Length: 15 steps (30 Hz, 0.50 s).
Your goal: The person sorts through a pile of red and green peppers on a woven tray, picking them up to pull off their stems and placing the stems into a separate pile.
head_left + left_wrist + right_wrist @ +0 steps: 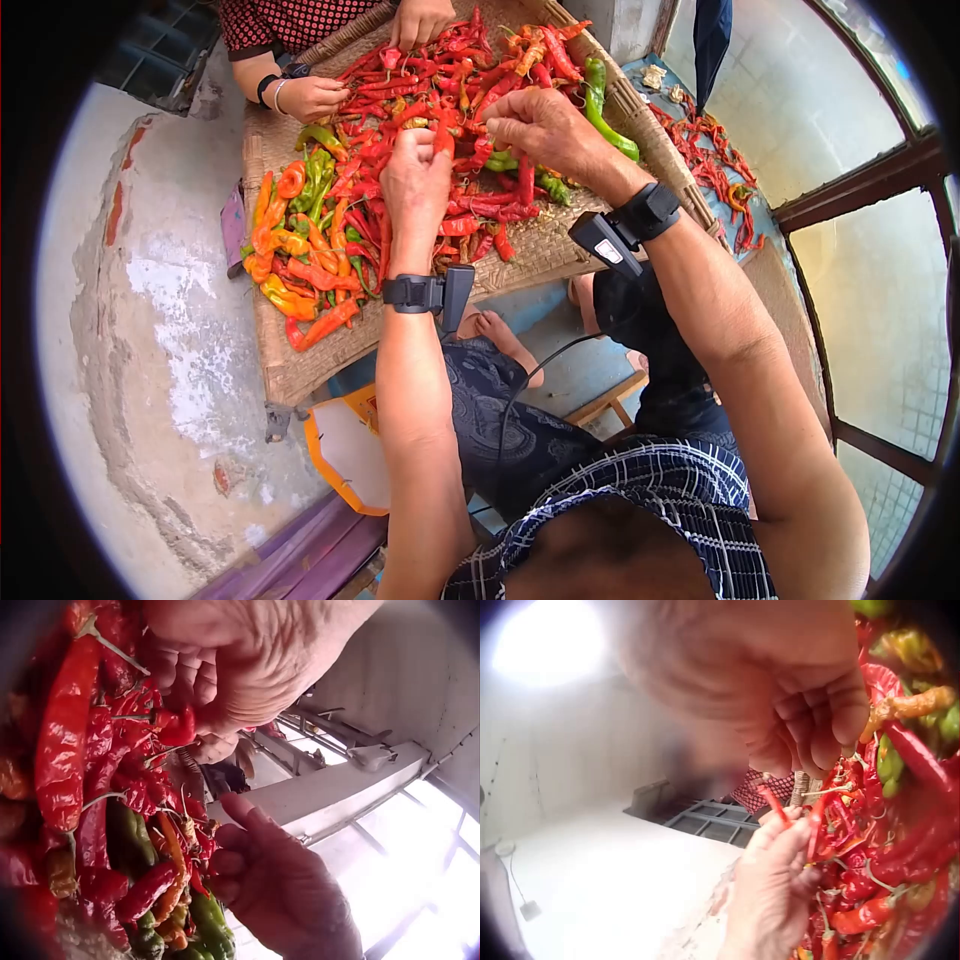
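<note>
My left hand (415, 190) is over the middle of the pepper heap and pinches a red pepper (443, 135). In the right wrist view, the left hand (769, 889) has red pepper (774, 804) between thumb and fingers. To its right, my right hand (550, 130) hovers above the heap, fingers loosely bent, with nothing visible in them. The left wrist view shows the right hand (281, 889) with its thumb extended, beside green peppers (210, 922). Wrinkled red peppers (480, 205) lie beneath both hands.
A woven tray (270, 345) bears the heap, with orange and yellow peppers (290, 240) at its left. Another person's hands (310, 97) touch peppers at the far edge. Long green peppers (605, 115) lie at the right rim. More red peppers (705, 155) lie beyond, near the window.
</note>
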{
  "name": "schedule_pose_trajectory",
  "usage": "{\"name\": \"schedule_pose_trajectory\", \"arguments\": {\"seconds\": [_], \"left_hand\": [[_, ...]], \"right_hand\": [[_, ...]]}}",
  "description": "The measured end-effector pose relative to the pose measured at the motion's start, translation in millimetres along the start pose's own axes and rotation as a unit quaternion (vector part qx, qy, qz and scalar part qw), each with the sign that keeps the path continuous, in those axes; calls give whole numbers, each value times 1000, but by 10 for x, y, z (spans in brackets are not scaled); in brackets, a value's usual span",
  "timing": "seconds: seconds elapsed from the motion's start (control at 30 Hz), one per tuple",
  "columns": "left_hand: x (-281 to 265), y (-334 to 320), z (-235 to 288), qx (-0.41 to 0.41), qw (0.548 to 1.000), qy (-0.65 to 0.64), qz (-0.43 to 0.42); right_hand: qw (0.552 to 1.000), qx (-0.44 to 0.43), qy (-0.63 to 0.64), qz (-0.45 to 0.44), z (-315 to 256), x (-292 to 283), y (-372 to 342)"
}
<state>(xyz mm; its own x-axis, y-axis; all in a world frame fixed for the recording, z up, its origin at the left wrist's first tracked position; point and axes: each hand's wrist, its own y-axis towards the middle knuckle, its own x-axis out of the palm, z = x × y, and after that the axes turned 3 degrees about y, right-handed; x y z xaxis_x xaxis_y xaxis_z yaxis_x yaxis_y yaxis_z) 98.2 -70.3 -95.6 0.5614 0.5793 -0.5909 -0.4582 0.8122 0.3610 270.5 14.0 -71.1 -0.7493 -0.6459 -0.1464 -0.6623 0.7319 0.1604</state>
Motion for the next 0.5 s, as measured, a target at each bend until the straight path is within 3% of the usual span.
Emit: {"name": "schedule_pose_trajectory", "arguments": {"seconds": [0.03, 0.1, 0.17, 0.27, 0.3, 0.37, 0.5], "left_hand": [[-32, 11, -4, -12, 993, -113, 17], [-175, -7, 52, -48, 971, -235, -6], [-212, -36, 14, -42, 954, -297, 18], [-251, -136, 171, -48, 941, -334, -6], [-251, -153, 205, -51, 941, -335, -6], [-244, -216, 248, -27, 949, -301, -88], [-289, -290, 247, -58, 955, -286, -61]], "right_hand": [[1000, 1, 2, 0, 54, 20, 16], [982, -134, -135, -17, 161, 97, 52], [980, -151, -131, -19, 201, 176, 73], [993, 3, 85, -79, 65, 294, 41], [993, 6, 84, -79, 33, 321, 52], [981, 95, 170, -22, -20, 364, 43], [991, 64, 118, -13, 56, 264, 114]]}}
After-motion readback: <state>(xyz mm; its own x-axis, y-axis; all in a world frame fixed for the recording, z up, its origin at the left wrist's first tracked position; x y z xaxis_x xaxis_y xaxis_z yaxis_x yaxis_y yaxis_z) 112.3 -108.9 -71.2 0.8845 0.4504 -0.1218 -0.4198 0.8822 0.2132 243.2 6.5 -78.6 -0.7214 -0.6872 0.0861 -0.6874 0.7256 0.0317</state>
